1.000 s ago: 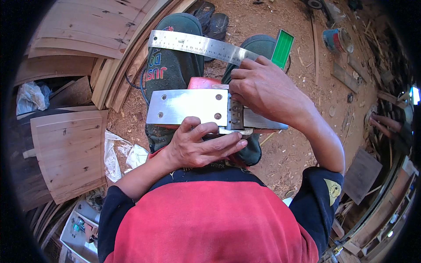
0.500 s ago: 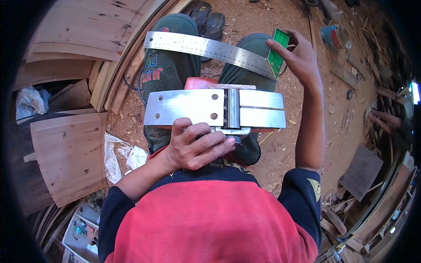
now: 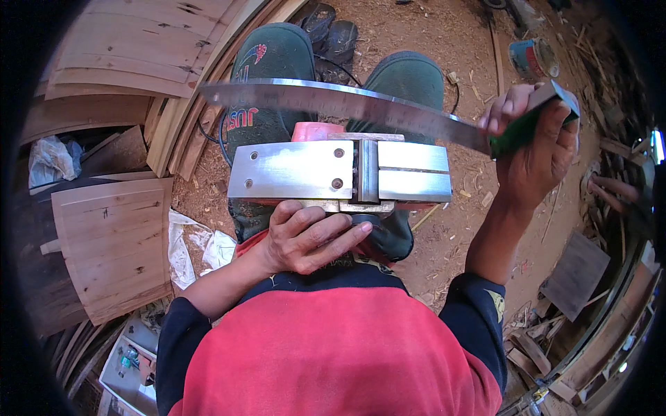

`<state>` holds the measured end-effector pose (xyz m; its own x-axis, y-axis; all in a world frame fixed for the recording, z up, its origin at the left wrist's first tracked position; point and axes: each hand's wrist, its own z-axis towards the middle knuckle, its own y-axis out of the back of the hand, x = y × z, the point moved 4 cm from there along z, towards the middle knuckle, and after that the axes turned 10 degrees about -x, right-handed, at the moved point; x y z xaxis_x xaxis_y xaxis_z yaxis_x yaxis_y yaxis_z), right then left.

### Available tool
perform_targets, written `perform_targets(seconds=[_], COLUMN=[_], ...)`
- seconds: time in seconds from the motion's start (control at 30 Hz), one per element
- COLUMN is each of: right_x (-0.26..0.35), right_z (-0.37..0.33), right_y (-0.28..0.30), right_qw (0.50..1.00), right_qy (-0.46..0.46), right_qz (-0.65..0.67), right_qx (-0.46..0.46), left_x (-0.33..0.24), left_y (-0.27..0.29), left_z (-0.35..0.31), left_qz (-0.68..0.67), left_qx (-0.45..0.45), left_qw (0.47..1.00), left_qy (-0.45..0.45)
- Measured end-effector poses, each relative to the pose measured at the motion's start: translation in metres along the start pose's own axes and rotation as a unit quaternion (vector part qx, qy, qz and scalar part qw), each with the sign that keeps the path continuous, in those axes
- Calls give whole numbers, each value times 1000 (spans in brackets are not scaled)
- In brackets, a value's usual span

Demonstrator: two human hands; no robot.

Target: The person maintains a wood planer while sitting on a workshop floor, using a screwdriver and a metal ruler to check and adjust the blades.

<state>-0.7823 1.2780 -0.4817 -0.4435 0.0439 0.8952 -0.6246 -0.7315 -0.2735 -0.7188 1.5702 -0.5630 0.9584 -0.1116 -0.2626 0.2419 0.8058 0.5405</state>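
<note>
Left hand grip clamped on upturned electric planer across the lap. Right hand pinches try square above it. Lay blade flat across both soleplates; gap probably unreadable here.

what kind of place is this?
Most likely an informal woodworking shop. Cut wooden panels are stacked at the left, and the dirt floor is littered with sawdust and offcuts. An upturned electric planer rests on the person's lap, with a steel try square held over it.

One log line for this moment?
left hand: grips upturned planer | right hand: holds steel square above sole | contact: none
</note>
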Motion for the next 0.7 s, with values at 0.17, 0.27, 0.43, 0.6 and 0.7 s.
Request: perform_targets(seconds=[0.17,0.27,0.43,0.6,0.7], right_x=[3,-1,-3,-3,-4], right_z=[-19,-25,-32,-36,-37], right_y=[-13,-20,-24,-25,-24], right_qw=[999,996,995,994,994], right_qy=[-45,-70,-86,-97,-94], right_qz=[12,-22,-9,-18,-20], right_qx=[25,52,54,57,49], left_x=[-1,-2,-2,-3,-2], left_y=[-4,-2,-2,-2,-3], left_z=[-6,-8,-7,-6,-5], left_qz=[-1,14,24,28,27], left_qx=[-22,-32,-34,-39,-42], left_qw=[1000,999,999,999,999], left_qy=[-12,-15,-15,-17,-14])
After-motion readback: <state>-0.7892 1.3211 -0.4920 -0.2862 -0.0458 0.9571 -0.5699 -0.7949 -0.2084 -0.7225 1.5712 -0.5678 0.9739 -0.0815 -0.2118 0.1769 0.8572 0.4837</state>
